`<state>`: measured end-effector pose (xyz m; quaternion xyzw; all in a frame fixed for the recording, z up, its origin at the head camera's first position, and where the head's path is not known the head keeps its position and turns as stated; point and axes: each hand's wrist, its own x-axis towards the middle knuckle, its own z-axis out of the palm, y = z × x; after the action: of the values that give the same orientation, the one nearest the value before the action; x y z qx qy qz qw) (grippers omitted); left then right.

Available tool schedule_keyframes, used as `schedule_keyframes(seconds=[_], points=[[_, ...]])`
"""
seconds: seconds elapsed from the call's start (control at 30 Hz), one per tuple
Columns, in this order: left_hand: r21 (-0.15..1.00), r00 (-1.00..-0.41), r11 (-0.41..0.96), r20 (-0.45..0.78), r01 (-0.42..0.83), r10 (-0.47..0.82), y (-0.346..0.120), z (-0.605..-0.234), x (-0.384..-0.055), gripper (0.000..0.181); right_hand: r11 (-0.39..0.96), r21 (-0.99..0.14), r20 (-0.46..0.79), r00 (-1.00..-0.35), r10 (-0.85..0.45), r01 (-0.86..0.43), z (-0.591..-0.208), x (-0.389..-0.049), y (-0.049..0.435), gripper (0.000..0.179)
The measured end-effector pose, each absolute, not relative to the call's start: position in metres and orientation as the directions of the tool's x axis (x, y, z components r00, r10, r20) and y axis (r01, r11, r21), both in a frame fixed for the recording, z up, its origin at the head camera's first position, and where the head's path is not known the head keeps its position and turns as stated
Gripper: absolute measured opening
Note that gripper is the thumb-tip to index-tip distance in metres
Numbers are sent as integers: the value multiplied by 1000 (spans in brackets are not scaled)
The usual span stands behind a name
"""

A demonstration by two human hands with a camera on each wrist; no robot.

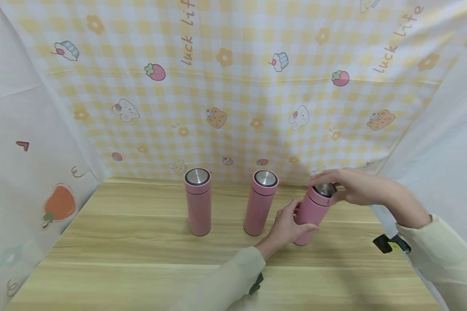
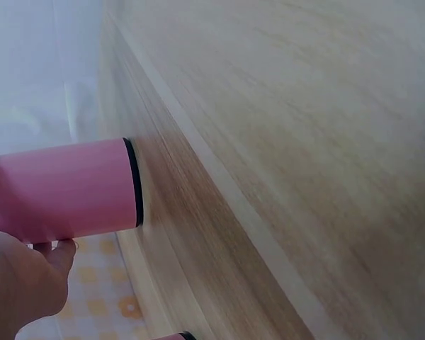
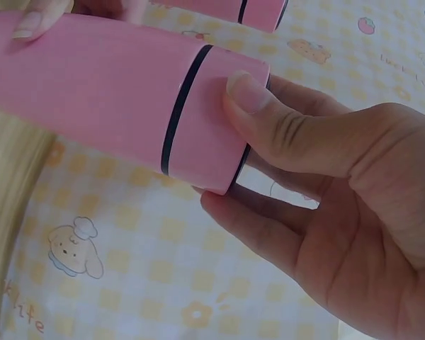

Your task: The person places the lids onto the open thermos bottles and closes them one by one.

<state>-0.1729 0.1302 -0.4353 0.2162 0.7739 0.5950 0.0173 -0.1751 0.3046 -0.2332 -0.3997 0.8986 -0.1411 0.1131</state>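
Three pink thermos bottles with silver-topped lids stand on the wooden table. My left hand (image 1: 286,226) grips the body of the right-hand thermos (image 1: 312,211) from its left side. Over that bottle's lid (image 3: 216,117) my right hand (image 1: 356,185) curves from above, thumb pressed on the lid's side and fingers round the far edge. In the left wrist view the base of the held thermos (image 2: 71,188) is right at the tabletop. The middle thermos (image 1: 259,205) stands just left of my left hand, and the left thermos (image 1: 199,203) is farther along.
The wooden table (image 1: 140,246) runs back to a yellow checked cloth (image 1: 233,95) hanging behind the bottles. White cloth walls (image 1: 31,129) hang at both sides. Dark straps (image 1: 391,243) sit at the wrists of the pale sleeves.
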Motion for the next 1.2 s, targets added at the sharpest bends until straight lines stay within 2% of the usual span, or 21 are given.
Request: schedule_keyframes(seconds=[0.23, 0.47, 0.7, 0.97, 1.2], points=[[921, -900, 204, 246, 333, 359, 129, -436, -174, 64, 672, -312, -83, -685, -724, -672, -234, -173, 301, 59], [925, -899, 189, 248, 330, 360, 127, -435, -174, 64, 674, -246, -40, -688, -725, -696, -237, -174, 296, 53], [926, -898, 179, 252, 332, 362, 126, -434, -174, 63, 737, -151, -34, -742, -670, -659, -239, -168, 288, 49], [917, -891, 182, 272, 355, 363, 127, -435, -173, 62, 763, -118, -22, -767, -642, -635, -243, -164, 283, 45], [899, -894, 214, 300, 382, 334, 130, -436, -170, 61, 785, -74, 9, -787, -617, -615, -248, -160, 283, 50]])
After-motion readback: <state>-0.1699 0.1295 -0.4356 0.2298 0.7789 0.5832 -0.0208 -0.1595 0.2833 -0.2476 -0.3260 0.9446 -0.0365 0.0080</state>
